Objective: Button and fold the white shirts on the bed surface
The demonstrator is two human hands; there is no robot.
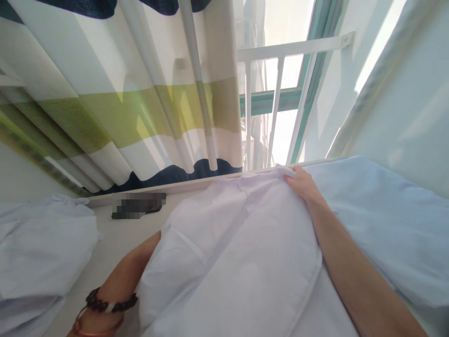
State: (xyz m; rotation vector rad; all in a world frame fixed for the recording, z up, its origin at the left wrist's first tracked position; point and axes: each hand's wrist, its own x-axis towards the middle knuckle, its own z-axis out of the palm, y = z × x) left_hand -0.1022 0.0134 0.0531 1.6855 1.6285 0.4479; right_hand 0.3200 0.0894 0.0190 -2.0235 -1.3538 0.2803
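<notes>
A large white cloth (245,262) is spread and raised in front of me, with soft folds running toward its far edge. My right hand (300,181) is closed on the far right corner of this cloth, fingers wrapped over its bunched edge. My left hand (151,243) reaches in at the cloth's left side; the cloth covers its fingers, so their grip is hidden. A dark beaded bracelet (108,304) circles the left wrist.
More white fabric (45,252) lies crumpled at left, and a pale bluish-white cloth (379,215) at right. A dark, blurred-out flat object (138,206) rests on the pale surface (105,243). Beyond are a striped curtain (140,117) and a white railing (291,49) before a window.
</notes>
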